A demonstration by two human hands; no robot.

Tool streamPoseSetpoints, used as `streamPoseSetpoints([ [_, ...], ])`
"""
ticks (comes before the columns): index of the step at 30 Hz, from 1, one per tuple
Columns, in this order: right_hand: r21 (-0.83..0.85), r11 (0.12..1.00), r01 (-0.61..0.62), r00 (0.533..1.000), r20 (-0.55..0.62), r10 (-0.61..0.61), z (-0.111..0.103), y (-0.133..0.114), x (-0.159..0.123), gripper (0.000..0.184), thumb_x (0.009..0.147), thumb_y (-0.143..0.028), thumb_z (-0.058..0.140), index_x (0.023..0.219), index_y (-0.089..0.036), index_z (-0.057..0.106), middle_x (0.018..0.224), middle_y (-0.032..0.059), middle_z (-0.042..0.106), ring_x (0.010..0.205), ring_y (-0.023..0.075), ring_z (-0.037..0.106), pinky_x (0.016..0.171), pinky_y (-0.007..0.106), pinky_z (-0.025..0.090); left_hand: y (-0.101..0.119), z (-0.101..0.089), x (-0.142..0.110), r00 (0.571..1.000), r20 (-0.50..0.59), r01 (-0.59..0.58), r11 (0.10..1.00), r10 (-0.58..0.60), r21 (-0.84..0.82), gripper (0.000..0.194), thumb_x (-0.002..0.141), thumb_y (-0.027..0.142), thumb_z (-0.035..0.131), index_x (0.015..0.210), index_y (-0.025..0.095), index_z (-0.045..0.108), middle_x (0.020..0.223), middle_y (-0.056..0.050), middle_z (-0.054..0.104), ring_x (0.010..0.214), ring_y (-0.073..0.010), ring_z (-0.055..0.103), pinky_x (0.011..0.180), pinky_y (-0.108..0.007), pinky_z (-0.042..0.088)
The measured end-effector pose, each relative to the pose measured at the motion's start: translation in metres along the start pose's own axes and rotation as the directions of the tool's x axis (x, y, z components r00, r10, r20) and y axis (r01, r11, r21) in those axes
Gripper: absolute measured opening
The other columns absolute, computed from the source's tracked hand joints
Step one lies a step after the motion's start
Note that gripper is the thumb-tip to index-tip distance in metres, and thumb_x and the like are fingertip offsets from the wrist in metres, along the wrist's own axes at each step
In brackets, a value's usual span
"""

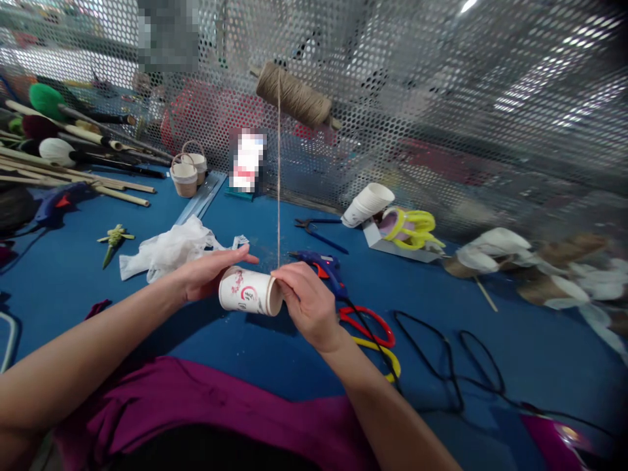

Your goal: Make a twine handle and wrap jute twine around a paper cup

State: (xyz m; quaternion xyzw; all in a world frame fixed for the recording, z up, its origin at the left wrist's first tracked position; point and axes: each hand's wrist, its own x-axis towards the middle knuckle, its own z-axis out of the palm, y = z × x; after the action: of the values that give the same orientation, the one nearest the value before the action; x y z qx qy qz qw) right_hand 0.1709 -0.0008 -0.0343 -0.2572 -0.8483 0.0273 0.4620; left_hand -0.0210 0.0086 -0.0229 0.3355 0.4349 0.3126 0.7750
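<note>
A white paper cup [244, 292] with red blossom print and dark lettering lies sideways in the air above the blue table, its rim toward the right. My left hand [209, 271] is at the base and far side of the cup, its visible fingers stretched out past the cup's upper side. My right hand [309, 297] is closed in a pinch at the rim, on the twine [279, 190] that runs down from a brown spool [294, 95]. Whether its fingertips also grip the rim is hard to see. A blue glue gun [318, 261] lies just beyond my right hand.
Blue-handled pliers [324, 237], stacked paper cups [369, 203] and a box with yellow scissors [412, 229] stand right of centre. Red-handled scissors [375, 325] and black cable lie near my right forearm. White plastic [171, 248], small baskets [185, 180] and sticks are left.
</note>
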Motion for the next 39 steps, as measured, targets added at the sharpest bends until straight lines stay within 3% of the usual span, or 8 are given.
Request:
streamPoseSetpoints([
  [3, -0.005, 1.000, 0.024, 1.000, 0.000, -0.024, 0.002, 0.001, -0.001, 0.020, 0.082, -0.004, 0.049, 0.096, -0.016, 0.055, 0.084, 0.0088, 0.060, 0.079, 0.0172, 0.055, 0.069, 0.034, 0.051, -0.002, 0.007, -0.004, 0.998, 0.050, -0.016, 0.988, 0.024, -0.152, 0.049, 0.062, 0.034, 0.074, 0.104, 0.012, 0.059, 0.068, -0.004, 0.064, 0.055, -0.0133, 0.059, 0.051, -0.023, 0.045],
  [7, -0.008, 1.000, -0.012, 1.000, 0.001, 0.012, 0.002, 0.000, 0.000, 0.019, 0.082, -0.005, 0.049, 0.095, -0.018, 0.056, 0.084, 0.0078, 0.061, 0.079, 0.0173, 0.056, 0.070, 0.034, 0.051, -0.003, 0.016, -0.008, 0.997, -0.013, -0.083, 0.982, 0.082, -0.172, 0.042, 0.058, 0.016, 0.076, 0.097, 0.013, 0.060, 0.064, -0.002, 0.064, 0.049, -0.0116, 0.059, 0.050, -0.024, 0.047],
  [13, 0.064, 0.982, -0.180, 0.983, 0.049, 0.177, 0.001, 0.001, 0.002, 0.017, 0.084, -0.009, 0.048, 0.092, -0.019, 0.059, 0.088, 0.0070, 0.063, 0.085, 0.0163, 0.059, 0.076, 0.034, 0.051, -0.005, 0.021, -0.010, 0.975, -0.131, -0.191, 0.977, 0.178, -0.097, 0.037, 0.058, 0.017, 0.075, 0.090, 0.014, 0.059, 0.060, 0.000, 0.064, 0.048, -0.0107, 0.058, 0.047, -0.020, 0.044],
  [17, 0.107, 0.965, -0.241, 0.970, 0.056, 0.236, 0.000, 0.002, 0.002, 0.016, 0.083, -0.011, 0.050, 0.093, -0.020, 0.059, 0.091, 0.0058, 0.065, 0.089, 0.0157, 0.060, 0.079, 0.034, 0.050, -0.007, 0.021, -0.010, 0.955, -0.134, -0.266, 0.964, 0.263, -0.002, 0.032, 0.059, 0.017, 0.073, 0.088, 0.015, 0.058, 0.058, 0.002, 0.063, 0.051, -0.0101, 0.059, 0.049, -0.019, 0.044],
  [21, 0.106, 0.958, -0.267, 0.964, 0.027, 0.266, -0.002, 0.002, 0.002, 0.017, 0.082, -0.011, 0.051, 0.091, -0.020, 0.061, 0.089, 0.0041, 0.066, 0.086, 0.0154, 0.061, 0.077, 0.034, 0.051, -0.007, 0.023, -0.011, 0.953, -0.138, -0.263, 0.963, 0.270, 0.064, 0.030, 0.060, 0.017, 0.072, 0.086, 0.014, 0.059, 0.059, 0.003, 0.062, 0.052, -0.0089, 0.057, 0.051, -0.019, 0.044],
  [28, 0.102, 0.961, -0.257, 0.966, 0.056, 0.252, -0.003, 0.001, 0.005, 0.016, 0.083, -0.012, 0.050, 0.089, -0.020, 0.062, 0.087, 0.0050, 0.067, 0.083, 0.0155, 0.062, 0.073, 0.033, 0.052, -0.006, 0.026, -0.013, 0.967, -0.144, -0.196, 0.973, 0.213, 0.120, 0.030, 0.059, 0.016, 0.071, 0.086, 0.014, 0.059, 0.063, 0.002, 0.061, 0.053, -0.0089, 0.056, 0.056, -0.024, 0.046],
  [39, 0.162, 0.970, -0.182, 0.970, 0.191, 0.151, -0.010, 0.005, 0.006, 0.021, 0.080, -0.009, 0.047, 0.094, -0.018, 0.060, 0.092, 0.0081, 0.066, 0.086, 0.0151, 0.061, 0.076, 0.034, 0.052, -0.008, 0.022, -0.011, 0.960, -0.102, -0.253, 0.964, 0.261, 0.082, 0.032, 0.056, 0.018, 0.073, 0.085, 0.013, 0.059, 0.061, 0.002, 0.062, 0.050, -0.0077, 0.055, 0.050, -0.019, 0.044],
])
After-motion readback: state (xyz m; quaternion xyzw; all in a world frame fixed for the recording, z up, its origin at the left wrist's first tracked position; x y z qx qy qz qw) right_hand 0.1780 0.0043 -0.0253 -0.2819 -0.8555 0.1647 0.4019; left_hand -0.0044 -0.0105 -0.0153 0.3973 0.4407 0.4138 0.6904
